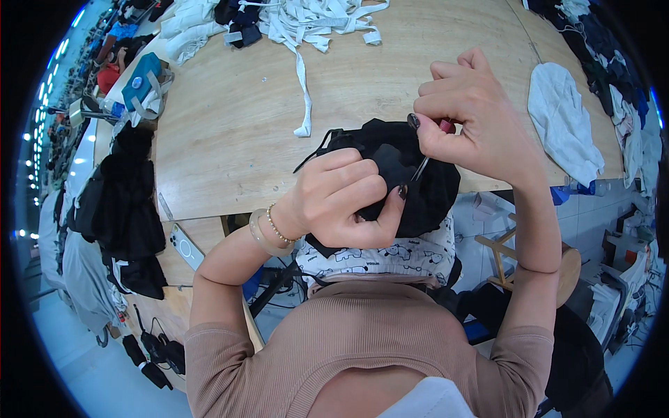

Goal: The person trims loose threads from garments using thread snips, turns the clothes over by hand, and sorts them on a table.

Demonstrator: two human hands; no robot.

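A bundled black cloth garment (432, 188) lies at the table's near edge, partly over my lap. My left hand (348, 195) is closed, with thumb and forefinger pinching a fold of this cloth. Above the cloth's right side, my right hand (474, 111) is closed around a small tool (421, 168) with a red handle and a thin metal tip that looks forked. That tip points down at the cloth close to my left thumb. Most of the handle is hidden in my fist, so the tool's exact kind does not show. A dark cord sticks out at the cloth's left.
White fabric strips (306, 21) are heaped at the table's far side, one trailing nearer. A pale grey cloth piece (563, 122) lies at the right. Black garments (125, 209) hang at the left, near a phone (187, 246). A wooden stool (568, 275) stands at the lower right.
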